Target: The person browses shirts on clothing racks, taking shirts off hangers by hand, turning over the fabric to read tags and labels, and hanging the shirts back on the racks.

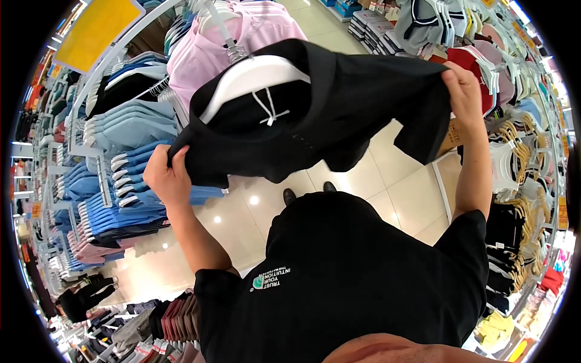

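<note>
A black short-sleeved shirt (363, 91) is stretched out in front of me at chest height. A white hanger (260, 72) shows in its wide neck opening, along with a thin white string (267, 109) inside the collar. My left hand (168, 175) pinches the shirt near its left shoulder, thumb on top. At the far end of the other sleeve, my right hand (463, 91) is closed on the cloth. The hanger's hook cannot be made out clearly against the rack behind.
Pink shirts (187, 66) hang on a metal rail just beyond the black shirt. Blue shirts (136, 169) on white hangers line the left. A rack of clothes on wooden hangers (520, 151) stands at right. Tiled floor (254, 206) runs between, and a yellow sign (97, 30) sits upper left.
</note>
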`<control>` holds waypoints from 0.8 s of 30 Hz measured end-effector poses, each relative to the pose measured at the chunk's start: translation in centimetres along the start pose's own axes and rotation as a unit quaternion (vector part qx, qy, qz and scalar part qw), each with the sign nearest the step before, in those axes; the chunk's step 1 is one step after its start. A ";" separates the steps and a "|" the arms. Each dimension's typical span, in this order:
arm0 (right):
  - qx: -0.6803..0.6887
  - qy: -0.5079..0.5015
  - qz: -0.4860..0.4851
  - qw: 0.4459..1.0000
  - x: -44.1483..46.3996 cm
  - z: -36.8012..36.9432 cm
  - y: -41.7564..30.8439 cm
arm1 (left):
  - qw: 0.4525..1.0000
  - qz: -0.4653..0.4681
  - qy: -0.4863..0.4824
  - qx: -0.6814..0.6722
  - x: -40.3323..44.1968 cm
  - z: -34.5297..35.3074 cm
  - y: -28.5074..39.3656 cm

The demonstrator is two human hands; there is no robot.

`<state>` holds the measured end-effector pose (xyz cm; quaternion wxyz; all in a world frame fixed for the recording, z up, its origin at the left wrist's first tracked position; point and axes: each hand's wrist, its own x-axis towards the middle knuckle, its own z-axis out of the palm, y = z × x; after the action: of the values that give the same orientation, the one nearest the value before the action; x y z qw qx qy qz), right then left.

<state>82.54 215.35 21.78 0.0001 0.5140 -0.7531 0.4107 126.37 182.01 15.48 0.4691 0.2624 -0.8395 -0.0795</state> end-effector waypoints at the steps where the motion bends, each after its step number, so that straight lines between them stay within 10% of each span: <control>1: 0.060 0.010 -0.001 0.998 -0.1 -0.1 0.1 | 1.000 0.015 -0.005 -0.004 0.1 0.2 0.4; 8: -0.017 -0.061 0.122 0.990 0.0 1.7 3.8 | 0.998 -0.025 0.049 -0.040 0.0 1.5 0.9; 14: 0.004 -0.005 0.040 0.999 -0.2 3.5 -1.5 | 1.000 -0.002 0.002 -0.029 0.1 1.3 0.8; 19: -0.101 -0.034 -0.208 0.972 0.8 7.3 -6.5 | 0.999 -0.010 0.020 -0.048 0.5 2.4 2.0; 24: -0.099 -0.070 -0.144 0.982 1.3 9.5 -7.2 | 0.999 0.042 0.008 -0.013 0.5 2.9 3.4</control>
<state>91.51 207.43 20.48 0.0572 0.6420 -0.7063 0.2926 122.52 184.27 15.59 0.4825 0.2214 -0.8447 -0.0688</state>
